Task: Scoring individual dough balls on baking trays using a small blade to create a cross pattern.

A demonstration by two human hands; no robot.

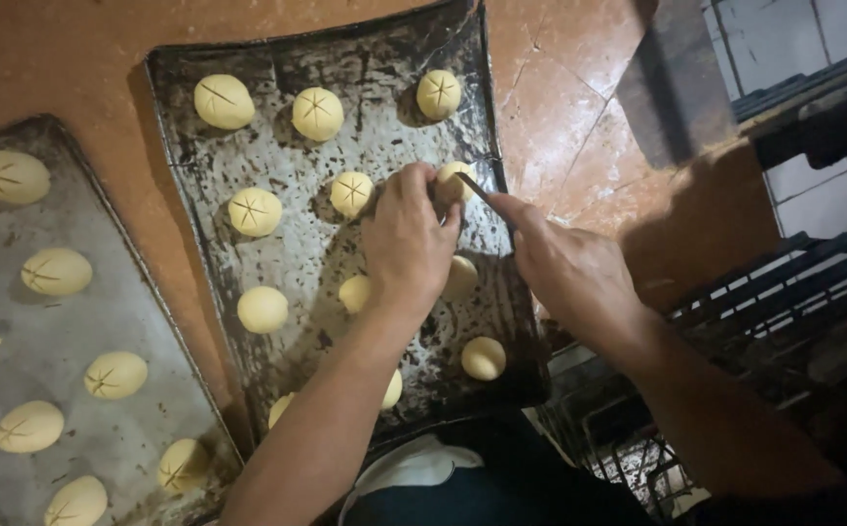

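Hands meet over a dark baking tray [248,73] at frame centre. Left hand [406,244] pinches a pale dough ball [454,179] with closed fingers. Right hand [569,273] grips a thin blade [473,185] touching that ball. Second tray [102,312] of scored balls lies lower left.

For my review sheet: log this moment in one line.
left hand steadies round pale dough ball | right hand holds thin blade on it | dark metal baking tray
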